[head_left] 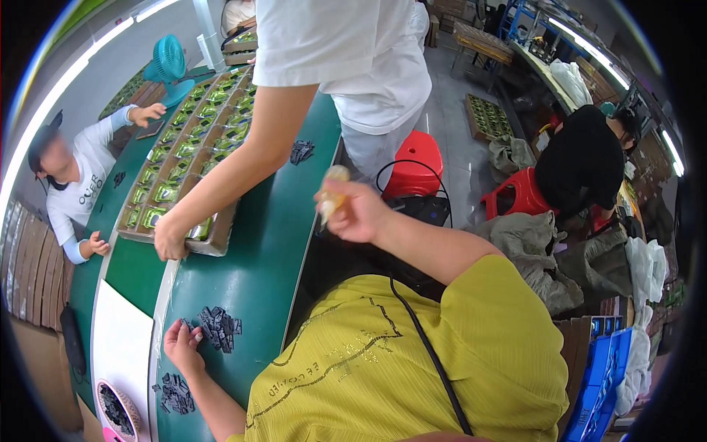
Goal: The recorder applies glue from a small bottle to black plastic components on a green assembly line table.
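My left hand rests at the green table, its fingers pinched around a small black piece. Right beside those fingertips lies a pile of flat black pieces. A second pile of black pieces sits nearer to me, next to my left forearm. Raised off the table's right edge, my right hand is closed around a small yellowish, translucent object; motion blur and the fingers hide its exact kind.
A co-worker in white reaches across, one hand on a long cardboard tray of green packets. Another person stands across the table. A pink basket of black pieces, a turquoise fan and red stools are around.
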